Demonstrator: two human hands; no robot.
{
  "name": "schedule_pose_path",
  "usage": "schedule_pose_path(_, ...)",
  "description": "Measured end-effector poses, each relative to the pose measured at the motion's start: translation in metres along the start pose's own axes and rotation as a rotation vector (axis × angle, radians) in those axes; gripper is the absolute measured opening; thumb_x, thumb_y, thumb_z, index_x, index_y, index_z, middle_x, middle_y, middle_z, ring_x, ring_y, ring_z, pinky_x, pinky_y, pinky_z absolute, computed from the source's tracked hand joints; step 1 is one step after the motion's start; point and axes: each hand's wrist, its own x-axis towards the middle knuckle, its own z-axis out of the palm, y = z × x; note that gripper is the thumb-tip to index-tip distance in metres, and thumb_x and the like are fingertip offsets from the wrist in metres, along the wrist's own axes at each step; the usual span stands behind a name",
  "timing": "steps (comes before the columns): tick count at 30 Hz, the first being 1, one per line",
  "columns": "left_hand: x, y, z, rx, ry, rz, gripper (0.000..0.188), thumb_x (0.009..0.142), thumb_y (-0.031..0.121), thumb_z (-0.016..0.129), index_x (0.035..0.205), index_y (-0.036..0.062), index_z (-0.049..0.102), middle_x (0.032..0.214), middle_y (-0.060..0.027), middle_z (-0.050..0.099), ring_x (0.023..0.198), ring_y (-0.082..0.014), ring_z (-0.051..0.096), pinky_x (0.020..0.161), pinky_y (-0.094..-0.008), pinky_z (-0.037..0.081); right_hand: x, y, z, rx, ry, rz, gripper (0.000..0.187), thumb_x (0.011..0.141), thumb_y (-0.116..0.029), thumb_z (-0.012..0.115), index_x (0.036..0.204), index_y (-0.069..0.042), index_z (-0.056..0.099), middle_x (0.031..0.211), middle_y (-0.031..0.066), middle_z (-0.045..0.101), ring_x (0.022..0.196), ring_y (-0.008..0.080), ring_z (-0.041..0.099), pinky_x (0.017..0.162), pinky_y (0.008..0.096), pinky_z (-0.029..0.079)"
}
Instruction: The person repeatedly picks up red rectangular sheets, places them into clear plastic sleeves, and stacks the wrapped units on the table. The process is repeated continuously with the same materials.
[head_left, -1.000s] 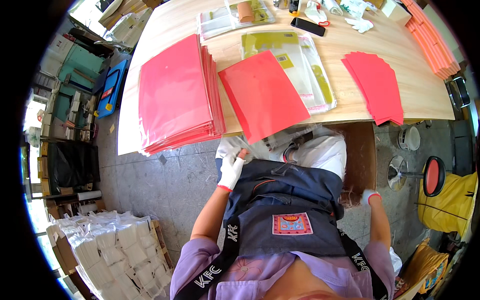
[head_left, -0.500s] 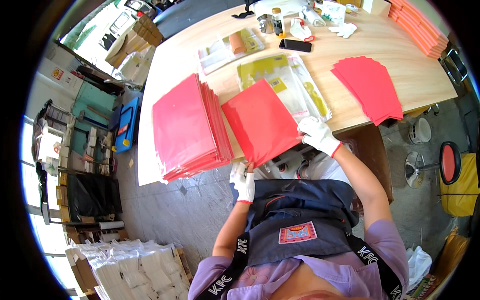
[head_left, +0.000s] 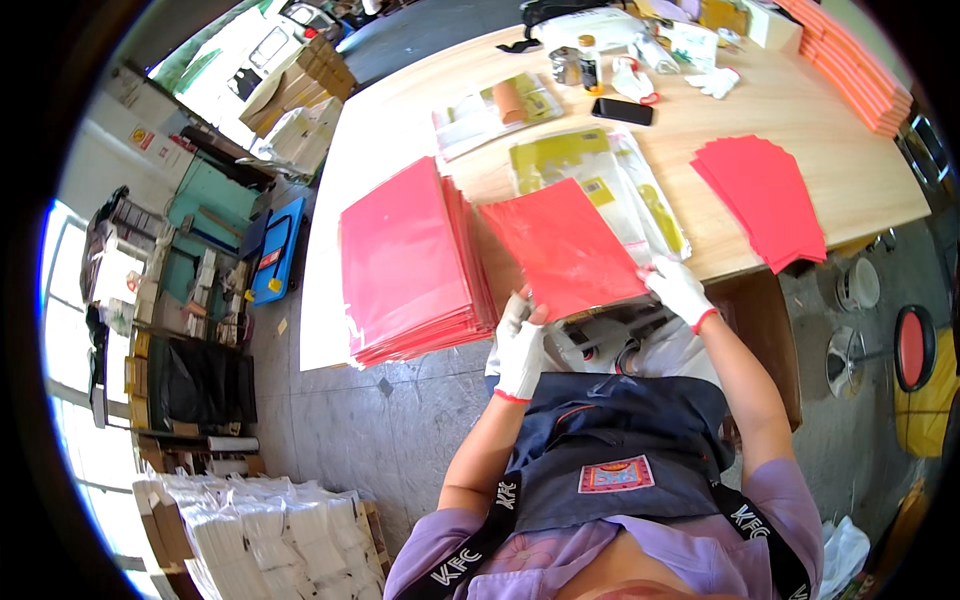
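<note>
Both my hands wear white gloves with red cuffs. Between them, at the table's near edge, is a glossy red sheet [head_left: 568, 250], apparently in a clear plastic bag. My left hand [head_left: 522, 345] pinches its lower left corner, bare fingertips showing. On its lower right corner, my right hand [head_left: 682, 292] is closed, thumb and fingers at the edge. Left of the sheet stands a thick stack of red sheets in clear bags [head_left: 400, 255]. Behind it lies a pile of clear plastic bags [head_left: 660, 205] with olive print, partly covered. A fan of bare red sheets [head_left: 765, 200] rests to the right.
Farther back are more clear bags [head_left: 455, 130] with a brown roll [head_left: 508, 102], a black phone [head_left: 622, 111], a bottle [head_left: 589, 65] and a loose white glove [head_left: 713, 82]. Orange foam [head_left: 850, 70] borders the far right. A stool [head_left: 912, 348] stands on the floor at right.
The whole view has shifted, so the table sits farther right and lower. The red sheet now looks more tilted and bowed, and my left hand's grip has turned up at its corner.
</note>
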Motion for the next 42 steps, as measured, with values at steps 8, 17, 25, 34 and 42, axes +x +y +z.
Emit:
schedule_pose_path(8, -0.034, 0.119, -0.032, 0.370, 0.108, 0.424, 0.034, 0.088, 0.006, 0.048, 0.120, -0.0042, 0.051, 0.082, 0.0014, 0.048, 0.070, -0.0056, 0.042, 0.063, -0.0184, 0.037, 0.008, -0.083, 0.052, 1.013, -0.370, -0.002, 0.009, 0.088, -0.016, 0.055, 0.094, -0.009, 0.055, 0.063, -0.0058, 0.045, 0.042, 0.0032, 0.034, 0.037, 0.0190, 0.026)
schedule_pose_path(17, -0.006, 0.148, -0.175, 1.377, 0.668, 0.266, 0.041, 0.089, 0.015, 0.045, 0.129, 0.0080, 0.043, 0.130, -0.0171, 0.045, 0.111, -0.0254, 0.050, 0.089, -0.0370, 0.043, 0.019, -0.202, 0.110, 0.722, -0.477, -0.130, 0.017, 0.089, -0.024, 0.055, 0.088, -0.008, 0.050, 0.064, 0.0007, 0.054, 0.049, 0.0068, 0.045, 0.044, 0.0224, 0.039)
schedule_pose_path(25, -0.056, 0.062, -0.095, 1.153, 0.540, 1.014, 0.052, 0.088, 0.011, 0.051, 0.135, 0.0015, 0.031, 0.141, -0.0176, 0.030, 0.129, -0.0331, 0.031, 0.107, -0.0431, 0.024, -0.014, -0.016, -0.008, 0.846, 0.250, 0.012, 0.017, 0.087, -0.013, 0.053, 0.103, -0.008, 0.057, 0.077, 0.0028, 0.061, 0.060, 0.0081, 0.057, 0.049, 0.0216, 0.046)
schedule_pose_path(34, 0.013, -0.049, 0.008, 1.673, -0.300, 0.662, 0.056, 0.077, 0.032, 0.061, 0.125, 0.0068, 0.047, 0.134, -0.0175, 0.040, 0.125, -0.0413, 0.031, 0.103, -0.0531, 0.023, -0.042, 0.151, -0.147, 0.864, 0.573, 0.590, 0.018, 0.089, -0.023, 0.045, 0.097, -0.008, 0.052, 0.068, 0.0069, 0.059, 0.043, 0.0091, 0.047, 0.033, 0.0224, 0.037)
schedule_pose_path(42, 0.147, -0.070, 0.031, 1.853, -0.320, 0.645, 0.051, 0.081, 0.036, 0.054, 0.125, 0.0115, 0.048, 0.131, -0.0147, 0.042, 0.119, -0.0368, 0.037, 0.100, -0.0500, 0.027, -0.013, 0.162, -0.179, 1.224, 0.664, 0.404, 0.030, 0.087, -0.035, 0.055, 0.100, -0.008, 0.054, 0.070, 0.0082, 0.060, 0.046, 0.0128, 0.054, 0.034, 0.0234, 0.041)
